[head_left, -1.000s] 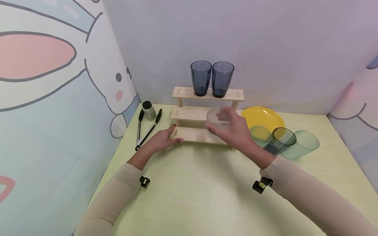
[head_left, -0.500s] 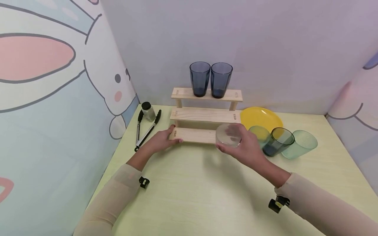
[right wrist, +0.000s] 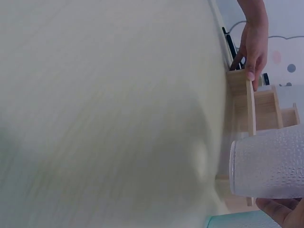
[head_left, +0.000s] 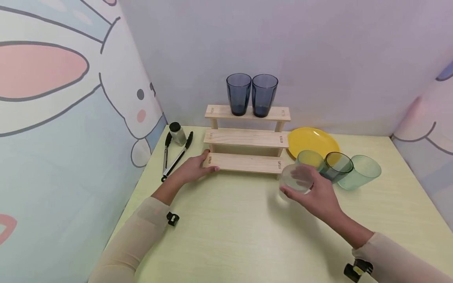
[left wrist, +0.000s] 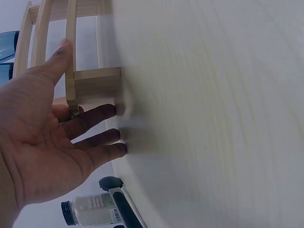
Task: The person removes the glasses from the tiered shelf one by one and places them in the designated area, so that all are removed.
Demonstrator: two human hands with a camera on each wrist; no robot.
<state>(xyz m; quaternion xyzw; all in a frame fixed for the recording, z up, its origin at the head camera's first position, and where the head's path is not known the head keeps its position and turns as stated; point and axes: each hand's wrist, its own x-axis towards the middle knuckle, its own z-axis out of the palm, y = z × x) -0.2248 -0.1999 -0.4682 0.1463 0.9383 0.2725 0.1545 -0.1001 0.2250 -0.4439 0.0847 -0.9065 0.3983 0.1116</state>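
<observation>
A clear textured drinking glass [head_left: 294, 180] is held by my right hand [head_left: 321, 198], above the table and just off the front right corner of the rack. In the right wrist view the glass [right wrist: 268, 164] shows its pebbled wall, with fingertips below it. My left hand [head_left: 192, 169] grips the left end of the three-tier wooden rack [head_left: 244, 162] at its lowest step. The left wrist view shows that thumb on the step's face, the index finger bent at its end and the other fingers extended below. Two blue glasses [head_left: 238, 94] stand upright on the top tier.
Right of the rack, a green glass [head_left: 307, 156], a dark glass [head_left: 337, 167] and a pale green glass [head_left: 361, 173] stand close together. A yellow plate [head_left: 311, 141] lies behind them. Tongs [head_left: 177, 157] and a black-capped jar [head_left: 177, 133] are at the left. Walls border the table.
My right hand has carried the clear glass from in front of the middle tier toward me and to the right, past the rack's corner. My left hand stays on the rack.
</observation>
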